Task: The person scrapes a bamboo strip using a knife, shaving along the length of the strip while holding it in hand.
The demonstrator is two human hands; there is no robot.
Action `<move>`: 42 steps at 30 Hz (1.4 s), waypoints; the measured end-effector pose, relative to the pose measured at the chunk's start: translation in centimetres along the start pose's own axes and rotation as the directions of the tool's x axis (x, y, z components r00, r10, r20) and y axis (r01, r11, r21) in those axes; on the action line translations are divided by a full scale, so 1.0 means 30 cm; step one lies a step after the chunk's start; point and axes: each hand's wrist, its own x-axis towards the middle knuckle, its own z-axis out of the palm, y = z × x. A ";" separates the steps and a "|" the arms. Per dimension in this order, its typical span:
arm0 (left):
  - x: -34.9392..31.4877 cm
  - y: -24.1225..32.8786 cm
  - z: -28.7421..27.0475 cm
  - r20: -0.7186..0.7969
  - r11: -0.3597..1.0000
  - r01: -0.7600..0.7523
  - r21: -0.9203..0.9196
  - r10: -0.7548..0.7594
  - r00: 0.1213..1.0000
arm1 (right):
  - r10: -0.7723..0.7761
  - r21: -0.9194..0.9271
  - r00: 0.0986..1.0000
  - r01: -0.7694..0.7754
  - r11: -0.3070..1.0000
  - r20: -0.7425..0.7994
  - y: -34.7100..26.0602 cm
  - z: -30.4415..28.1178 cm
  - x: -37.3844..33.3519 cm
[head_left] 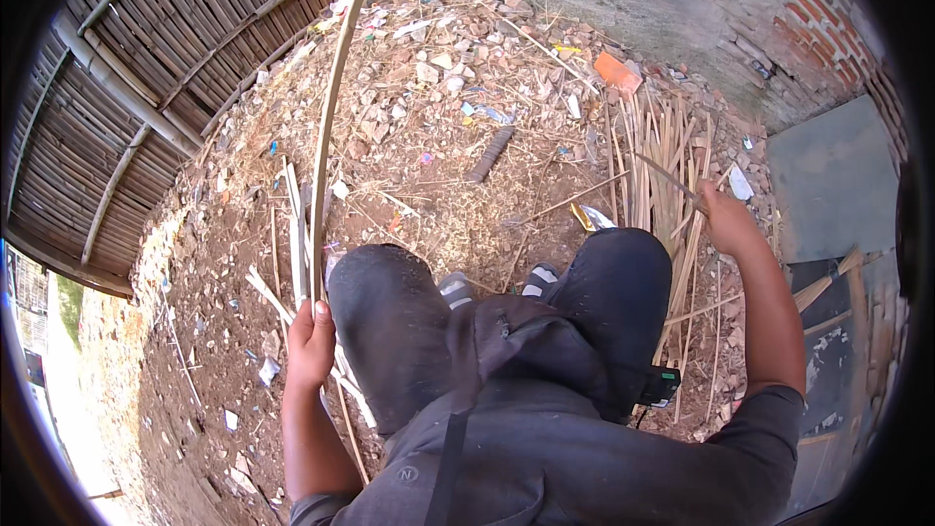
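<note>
My left hand is closed round the lower end of a long bamboo strip, which stands up and away from me with a slight bend. Several pale split bamboo pieces lie on the ground close beside that hand. Off to the right, my right hand grips a knife; its thin dark blade points left and away from me. The blade is over a heap of thin bamboo strips and well apart from the strip in my left hand. The knife's handle is hidden in my fist.
A dark ridged cylindrical piece lies on the littered ground ahead. Beyond are an orange brick piece and a brick wall. A bamboo wall rises at left; a grey panel leans at right. My bent knees stand between my hands.
</note>
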 end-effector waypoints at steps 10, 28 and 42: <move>-0.007 -0.014 0.024 0.031 0.996 0.056 0.064 -0.058 0.998 | 0.052 -0.420 0.886 0.166 0.892 0.461 -0.059 0.294 -0.103; -0.049 -0.103 -0.009 0.021 0.993 0.115 -0.030 -0.114 0.993 | 0.100 -0.602 0.826 0.316 0.734 0.555 -0.130 0.323 -0.006; -0.076 -0.091 -0.023 0.066 0.985 0.160 0.063 -0.164 0.984 | 0.039 -0.469 0.842 0.260 0.844 0.538 -0.156 0.281 0.004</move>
